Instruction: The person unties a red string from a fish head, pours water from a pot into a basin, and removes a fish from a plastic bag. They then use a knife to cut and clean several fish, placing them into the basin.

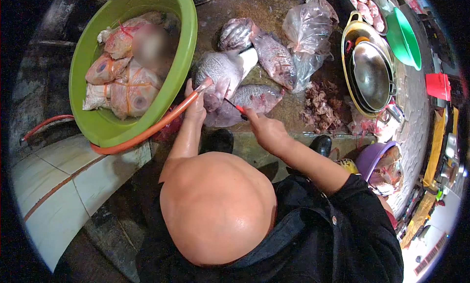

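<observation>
My left hand (pixel 195 109) is at the near left end of a large grey fish (pixel 215 70), its fingers along the fish's side. An orange hose (pixel 166 119) crosses over this hand and partly hides it; its pale end lies over the fish. My right hand (pixel 269 134) is closed around the red handle of a knife (pixel 235 105), whose dark, thin blade points at the fish's near end. Beneath and to the right lies another grey fish (pixel 254 98). Farther back is a third fish (pixel 275 58), beside a silvery fish piece (pixel 236 33).
A green tub (pixel 192 33) with fish heads stands at left. Clear plastic bags (pixel 311 28), a heap of fish scraps (pixel 323 107) and metal pans (pixel 372 75) are at right. Farther right are a green basin (pixel 404 38), a red container (pixel 438 86) and a purple tub (pixel 369 158).
</observation>
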`<state>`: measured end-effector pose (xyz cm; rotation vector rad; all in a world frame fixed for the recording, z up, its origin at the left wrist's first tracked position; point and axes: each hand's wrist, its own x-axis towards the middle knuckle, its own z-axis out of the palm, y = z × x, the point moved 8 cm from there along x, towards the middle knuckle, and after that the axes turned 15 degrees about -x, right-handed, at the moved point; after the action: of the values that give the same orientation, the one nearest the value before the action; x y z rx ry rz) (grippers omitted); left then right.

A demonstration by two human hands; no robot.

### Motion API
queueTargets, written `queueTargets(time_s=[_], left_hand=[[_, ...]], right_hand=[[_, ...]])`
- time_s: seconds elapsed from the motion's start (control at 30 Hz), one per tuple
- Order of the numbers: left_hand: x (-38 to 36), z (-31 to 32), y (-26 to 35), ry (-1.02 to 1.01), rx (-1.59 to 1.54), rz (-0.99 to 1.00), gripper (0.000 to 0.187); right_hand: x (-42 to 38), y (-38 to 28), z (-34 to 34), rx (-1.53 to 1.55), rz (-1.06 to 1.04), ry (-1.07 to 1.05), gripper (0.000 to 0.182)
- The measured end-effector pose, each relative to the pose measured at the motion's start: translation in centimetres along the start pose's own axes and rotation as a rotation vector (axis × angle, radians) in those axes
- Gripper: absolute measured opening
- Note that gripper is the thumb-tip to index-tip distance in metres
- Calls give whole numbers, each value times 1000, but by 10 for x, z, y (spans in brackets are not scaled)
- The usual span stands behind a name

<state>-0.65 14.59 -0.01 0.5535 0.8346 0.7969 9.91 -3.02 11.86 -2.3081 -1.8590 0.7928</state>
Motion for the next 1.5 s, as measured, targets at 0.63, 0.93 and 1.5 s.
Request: queueTargets(time_s=[0.63, 0.93, 1.5], left_hand=[[-4, -8, 2, 50, 46, 48, 80], [-11, 1, 8, -34, 61, 31, 82], [11, -21, -4, -128, 24, -46, 78]], right_hand=[[6, 15, 7, 448, 102, -69, 34], [4, 25, 5, 685, 270, -298, 35], [3, 21, 14, 920, 140, -564, 36]])
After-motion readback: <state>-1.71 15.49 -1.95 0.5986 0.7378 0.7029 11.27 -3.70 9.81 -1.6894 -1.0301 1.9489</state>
